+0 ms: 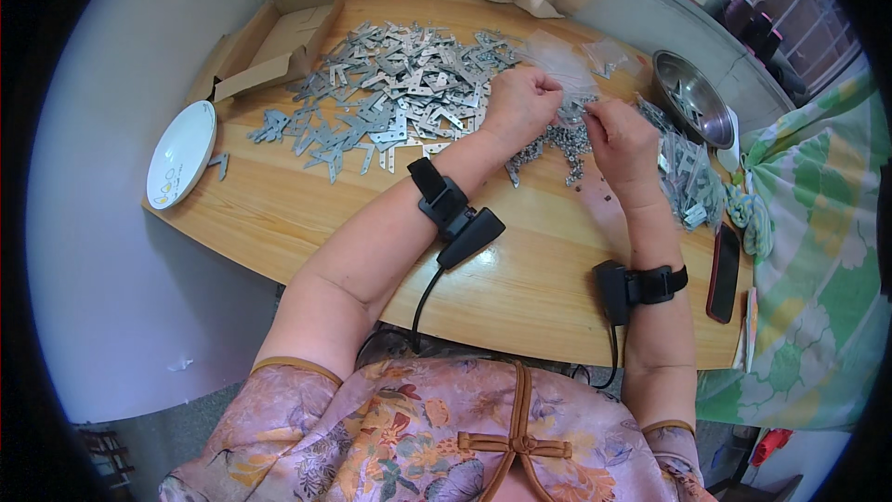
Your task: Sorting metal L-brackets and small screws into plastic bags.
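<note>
My left hand (523, 104) is closed in a pinch over the small screws (569, 139), beside the clear plastic bags (557, 54). What its fingertips hold, if anything, is too small to make out. To its right, my right hand (623, 144) also has its fingers pressed together, with the thumb side toward the left hand; anything between the fingertips is hidden. A broad heap of flat silver L-shaped corner brackets (418, 74) spreads left of my hands. Packed clear bags of metal parts (689, 177) lie right of my right hand.
An open cardboard box (283, 37) lies at the back left, near a tilted white plate (183, 153). A steel bowl (692, 98) stands at the back right. A phone (723, 274) lies near the right edge by a green patterned cloth (808, 270). Cabled black bands circle both forearms.
</note>
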Demonstrator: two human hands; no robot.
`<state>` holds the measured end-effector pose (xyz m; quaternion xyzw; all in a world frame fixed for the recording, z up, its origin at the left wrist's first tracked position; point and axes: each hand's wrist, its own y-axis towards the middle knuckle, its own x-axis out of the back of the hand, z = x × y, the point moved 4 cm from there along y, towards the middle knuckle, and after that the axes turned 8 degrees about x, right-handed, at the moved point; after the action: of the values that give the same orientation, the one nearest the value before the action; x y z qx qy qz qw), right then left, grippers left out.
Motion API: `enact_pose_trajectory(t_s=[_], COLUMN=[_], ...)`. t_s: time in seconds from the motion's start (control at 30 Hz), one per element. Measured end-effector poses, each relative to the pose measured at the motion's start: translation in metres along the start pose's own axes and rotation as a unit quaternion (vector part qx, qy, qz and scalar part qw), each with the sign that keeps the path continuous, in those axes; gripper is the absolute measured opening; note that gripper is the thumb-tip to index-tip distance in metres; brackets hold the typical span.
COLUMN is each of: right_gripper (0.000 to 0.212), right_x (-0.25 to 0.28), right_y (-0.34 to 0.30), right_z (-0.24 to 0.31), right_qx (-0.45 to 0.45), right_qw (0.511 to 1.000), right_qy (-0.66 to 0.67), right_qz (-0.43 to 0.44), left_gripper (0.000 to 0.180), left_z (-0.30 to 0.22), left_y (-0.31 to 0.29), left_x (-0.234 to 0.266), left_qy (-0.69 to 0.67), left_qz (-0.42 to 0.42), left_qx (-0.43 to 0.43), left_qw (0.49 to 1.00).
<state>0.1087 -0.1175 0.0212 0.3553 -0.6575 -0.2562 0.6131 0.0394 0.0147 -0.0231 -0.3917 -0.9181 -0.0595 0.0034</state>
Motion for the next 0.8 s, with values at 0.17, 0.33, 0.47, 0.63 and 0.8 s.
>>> enact_pose_trajectory(t_s=[0.17,0.33,0.47,0.63,0.8], right_gripper=[0.011,0.01,0.008,0.008,0.009], right_x=[-0.005,-0.004,-0.01,-0.012,-0.013], right_y=[-0.002,0.002,-0.002,-0.002,-0.004], right_z=[0.007,0.011,0.002,0.003,0.007], right_qx=[0.004,-0.012,-0.046,-0.025,-0.027], right_qw=[1.0,0.999,0.994,0.998,1.0], right_qy=[-0.022,0.028,0.096,0.059,0.01], right_qz=[0.01,0.019,0.02,-0.017,-0.002], left_gripper=[0.011,0.011,0.011,0.011,0.012], left_z=[0.001,-0.001,-0.001,-0.003,-0.002], left_y=[-0.001,-0.003,-0.002,-0.004,-0.006], left_x=[-0.003,-0.003,-0.003,-0.004,-0.007], left_qy=[0.004,0.007,-0.003,0.012,0.009], left_qz=[0.008,0.012,0.014,0.022,0.042], left_qx=[-0.017,-0.018,-0.008,-0.011,-0.023], left_qw=[1.0,1.0,1.0,1.0,0.999])
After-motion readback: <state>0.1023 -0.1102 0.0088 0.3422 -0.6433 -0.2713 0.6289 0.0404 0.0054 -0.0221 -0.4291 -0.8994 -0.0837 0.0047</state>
